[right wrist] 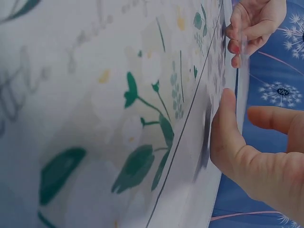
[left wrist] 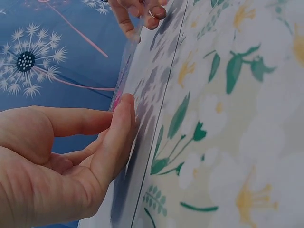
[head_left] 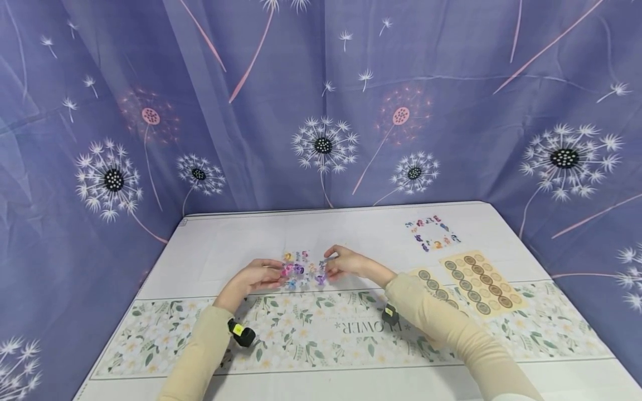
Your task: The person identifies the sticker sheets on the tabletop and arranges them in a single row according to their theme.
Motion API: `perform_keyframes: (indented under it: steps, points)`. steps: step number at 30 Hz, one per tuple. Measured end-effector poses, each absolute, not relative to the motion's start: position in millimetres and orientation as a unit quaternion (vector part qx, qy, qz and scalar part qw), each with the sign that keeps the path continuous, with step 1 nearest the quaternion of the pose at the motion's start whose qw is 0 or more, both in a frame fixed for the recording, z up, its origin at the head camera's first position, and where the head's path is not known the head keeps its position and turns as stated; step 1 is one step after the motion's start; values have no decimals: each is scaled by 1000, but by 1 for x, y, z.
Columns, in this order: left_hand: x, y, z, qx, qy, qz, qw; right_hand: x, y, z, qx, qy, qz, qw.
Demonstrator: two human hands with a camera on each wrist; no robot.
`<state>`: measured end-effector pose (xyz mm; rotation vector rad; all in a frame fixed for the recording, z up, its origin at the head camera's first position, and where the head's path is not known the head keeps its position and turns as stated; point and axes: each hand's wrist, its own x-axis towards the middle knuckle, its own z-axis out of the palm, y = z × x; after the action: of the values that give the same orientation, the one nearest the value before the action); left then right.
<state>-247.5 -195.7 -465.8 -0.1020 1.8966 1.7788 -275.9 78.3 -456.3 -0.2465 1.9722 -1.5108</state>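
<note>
You hold a clear sticker sheet (head_left: 300,269) above the table (head_left: 236,234), toward its far edge. Your left hand (head_left: 258,275) pinches the left side; your right hand (head_left: 347,263) has its fingertips seemingly parted at the right, their grip impossible to tell. Likely light, flexible and slick, it may crease easily, best held by opposite side edges.

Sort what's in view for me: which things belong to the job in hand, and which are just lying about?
In the job:
clear sheet with small colourful figures
left hand, pinching one edge
right hand, at the opposite edge

Apparently just lying about:
sheet with figures around its border
beige sheet of coin-like circles
second beige sheet, partly hidden by the right sleeve
</note>
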Motion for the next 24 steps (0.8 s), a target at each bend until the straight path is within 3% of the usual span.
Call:
perform_keyframes:
  steps: [24]
  points:
    - [-239, -215, -468, -38, 701, 656, 277, -271, 65, -457, -84, 726, -594, 337]
